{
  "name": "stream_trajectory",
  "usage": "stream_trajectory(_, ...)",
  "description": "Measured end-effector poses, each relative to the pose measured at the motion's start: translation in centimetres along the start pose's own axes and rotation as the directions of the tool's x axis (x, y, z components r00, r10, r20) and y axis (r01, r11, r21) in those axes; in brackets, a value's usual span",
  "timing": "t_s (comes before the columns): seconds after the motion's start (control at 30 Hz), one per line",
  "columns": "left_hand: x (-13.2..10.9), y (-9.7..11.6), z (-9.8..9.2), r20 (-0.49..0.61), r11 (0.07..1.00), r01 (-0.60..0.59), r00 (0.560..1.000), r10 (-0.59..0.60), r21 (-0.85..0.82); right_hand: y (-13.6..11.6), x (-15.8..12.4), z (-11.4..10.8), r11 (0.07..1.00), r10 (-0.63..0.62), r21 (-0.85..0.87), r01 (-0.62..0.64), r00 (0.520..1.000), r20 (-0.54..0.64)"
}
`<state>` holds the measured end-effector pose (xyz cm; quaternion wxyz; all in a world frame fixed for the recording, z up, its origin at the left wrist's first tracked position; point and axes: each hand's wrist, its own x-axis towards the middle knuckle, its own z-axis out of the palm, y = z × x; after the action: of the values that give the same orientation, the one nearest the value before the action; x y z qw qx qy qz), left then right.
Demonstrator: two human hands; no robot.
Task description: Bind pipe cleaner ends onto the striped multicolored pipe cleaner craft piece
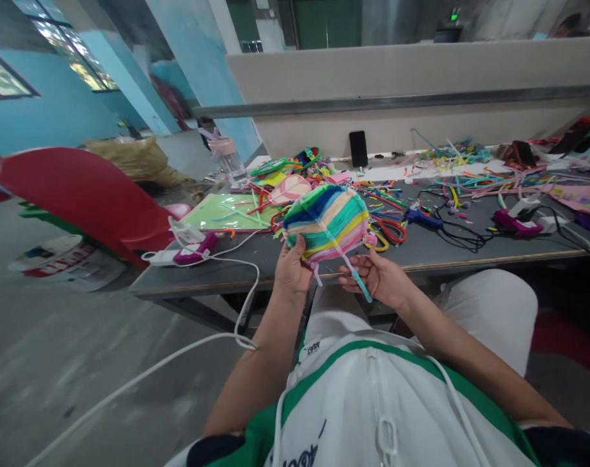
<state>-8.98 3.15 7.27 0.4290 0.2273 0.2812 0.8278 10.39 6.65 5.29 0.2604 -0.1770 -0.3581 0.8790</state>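
Observation:
A round, fan-like craft piece (pixel 327 224) with fuzzy stripes in green, dark blue, peach, teal, yellow and pink is held up at the table's front edge. A pink and teal stick (pixel 357 279) runs across it and sticks out below like a handle. My left hand (pixel 294 266) pinches the piece at its lower left edge, thumb on the near face. Behind and beside the stick, my right hand (pixel 373 275) has its palm turned inward and its fingers loosely apart; contact with the stick is hard to make out. A pink fuzzy knob (pixel 370 240) shows at the right edge.
Pipe cleaners (pixel 474 185) and scraps cover much of the grey table (pixel 421 253). Red-handled scissors (pixel 391 230), a blue glue gun (pixel 423 218), a phone (pixel 358 149) and purple-white power strips (pixel 196 250) lie around. A white cord (pixel 178 353) hangs off the left. A red chair (pixel 81 188) stands left.

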Motion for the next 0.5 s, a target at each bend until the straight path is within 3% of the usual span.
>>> stream_trajectory(0.13,-0.5,0.0,0.5,0.001,0.999,0.040,0.999,-0.040,0.031,-0.2,-0.4,0.0,0.989,0.140,0.021,-0.145,0.977,0.158)
stream_trajectory(0.27,-1.0,-0.1,0.9,0.062,0.996,0.088,0.994,-0.089,0.031,0.2,-0.3,-0.6,0.981,0.192,-0.024,-0.191,0.960,0.204)
stream_trajectory(0.5,-1.3,0.0,1.3,0.039,0.998,0.047,0.998,-0.049,0.039,0.9,-0.5,-1.2,0.993,0.118,-0.015,-0.117,0.969,0.217)
